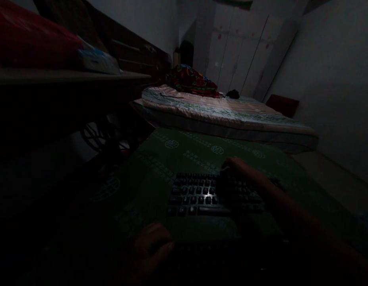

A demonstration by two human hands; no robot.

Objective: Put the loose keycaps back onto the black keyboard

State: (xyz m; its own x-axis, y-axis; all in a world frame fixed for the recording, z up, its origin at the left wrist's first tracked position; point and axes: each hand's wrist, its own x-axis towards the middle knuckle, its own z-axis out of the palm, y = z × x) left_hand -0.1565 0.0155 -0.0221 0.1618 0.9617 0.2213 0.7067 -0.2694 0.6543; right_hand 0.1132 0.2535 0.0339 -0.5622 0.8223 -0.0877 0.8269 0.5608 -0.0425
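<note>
The room is very dark. A black keyboard (198, 194) lies on a green printed table cover (184, 153). My right hand (234, 174) reaches over the keyboard's right half, fingers bent down onto the keys; I cannot make out whether it grips anything. My left hand (151, 246) rests at the near edge of the cover, just below the keyboard's left end, fingers curled inward. What, if anything, lies in it is hidden by darkness.
A bed (225, 113) with a striped sheet stands behind the table, a colourful bundle of cloth (191, 79) at its head. A dark shelf (67, 75) at the left bears a red bag (29, 37). White wardrobe doors (240, 51) stand at the back.
</note>
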